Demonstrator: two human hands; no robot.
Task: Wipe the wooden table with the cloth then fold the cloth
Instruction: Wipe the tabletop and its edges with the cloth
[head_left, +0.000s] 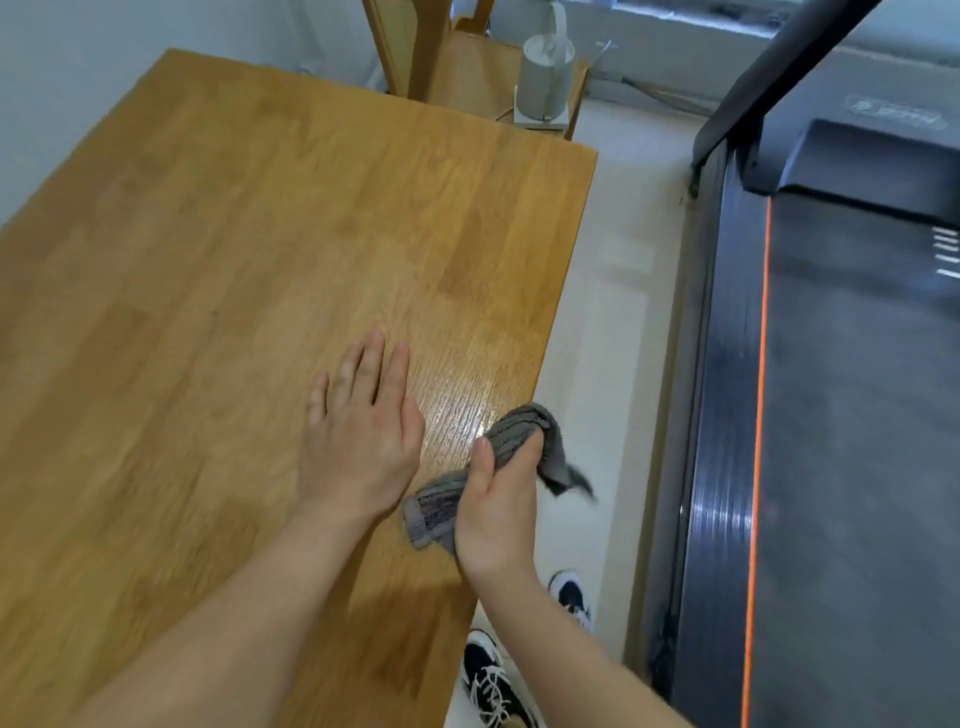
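Head view: looking down on the wooden worktop, bare of other things as far as showing. Right hand closing round the grey cloth, bunched into a loose roll, gripping it near the worktop's right edge, one end poking out toward the wrist and the other end dangling past the edge over the floor; whether pressing the wood or hovering just above it, hard to tell through the blur. Left hand spreading flat and wide, holding nothing, palm down on the wood just beside the cloth. Gleaming with a wet-looking sheen in a patch of grain next to the cloth, suggesting wiping there under way or just done; showing no such sheen over the far and left stretches, so judging the wiping as only part done at best. Folding not yet begun, judging by the cloth being crumpled, not laid flat. Standing beyond the far edge, a wooden chair bearing a white container.
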